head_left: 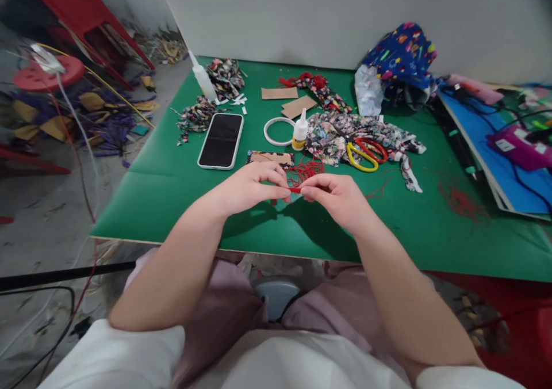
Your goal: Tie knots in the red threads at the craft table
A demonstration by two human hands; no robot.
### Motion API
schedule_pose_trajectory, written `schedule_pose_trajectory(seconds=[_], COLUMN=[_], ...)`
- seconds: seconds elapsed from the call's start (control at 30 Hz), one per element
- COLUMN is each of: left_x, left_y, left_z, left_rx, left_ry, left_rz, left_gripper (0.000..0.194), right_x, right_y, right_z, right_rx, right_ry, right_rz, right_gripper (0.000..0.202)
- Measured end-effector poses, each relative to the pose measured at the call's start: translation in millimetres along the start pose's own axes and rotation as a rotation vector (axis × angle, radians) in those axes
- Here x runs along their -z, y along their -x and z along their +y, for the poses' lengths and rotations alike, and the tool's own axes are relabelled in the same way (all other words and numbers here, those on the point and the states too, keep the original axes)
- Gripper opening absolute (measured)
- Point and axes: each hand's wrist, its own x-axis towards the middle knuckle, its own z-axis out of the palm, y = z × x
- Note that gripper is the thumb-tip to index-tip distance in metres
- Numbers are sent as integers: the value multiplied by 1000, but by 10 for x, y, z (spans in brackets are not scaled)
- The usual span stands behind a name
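Between my two hands a short red strip (295, 190), perhaps of thread or cord, is stretched level over the green table. My left hand (263, 186) pinches its left end between thumb and fingers, and my right hand (330, 195) pinches the right end. Just behind the fingertips lies a loose tangle of red thread (307, 170). Close to my left hand is a small card edged with floral fabric (271, 158). A small glue bottle with a white nozzle (301, 131) stands beyond the tangle, beside a white ring-shaped roll (276, 132).
A white-framed phone (221, 141) lies left. Scissors with red and yellow handles (363, 154) rest on floral fabric pieces (325, 136). Behind are brown card strips (279, 93), a taller white bottle (202, 79) and a blue patterned cloth (399, 55). A blue folder (478, 147) with cables is right.
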Motion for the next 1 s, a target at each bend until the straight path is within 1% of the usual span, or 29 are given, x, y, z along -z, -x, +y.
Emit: schedule_pose_trajectory(seconds=[0.13,0.2,0.23,0.3,0.37,0.43,0.5,0.53,0.6,0.67,0.8,0.87,0.9,0.97,1.0], left_x=[-31,-36,-28,16,98,199,287,319,349,345,329,333,332,309,280], left_y=[-8,-11,-14,-25,-44,-67,-89,-99,-114,-123,-142,-158,-163,-149,-120], left_z=[-40,-35,-32,-46,-102,-199,-309,-358,-428,-461,-501,-516,-507,-412,-315], left_rx=[-76,-97,-96,-61,29,125,181,208,247,247,215,205,196,153,124], left_ry=[-258,-327,-355,-432,-548,-655,-733,-753,-763,-773,-793,-766,-749,-708,-681], left_rz=[29,20,38,134,267,354,429,436,401,391,488,523,561,659,703], left_gripper=[23,28,31,36,43,54,60,62,63,63,60,56,54,47,44], right_x=[-32,-47,-54,-67,-78,-87,-93,-95,-101,-108,-117,-116,-115,-112,-110], right_y=[-16,-27,-34,-45,-53,-56,-55,-54,-54,-56,-62,-63,-64,-64,-65], right_z=[53,82,96,119,134,142,145,147,153,165,188,189,186,179,175], right_rx=[33,48,52,50,43,35,25,21,19,17,18,26,28,27,26], right_ry=[177,217,230,245,255,262,259,255,249,252,257,260,264,275,282], right_rz=[26,42,52,66,68,62,50,44,32,25,16,14,13,17,19], right_gripper=[13,13,13,13,13,14,14,14,15,15,16,17,17,17,17])
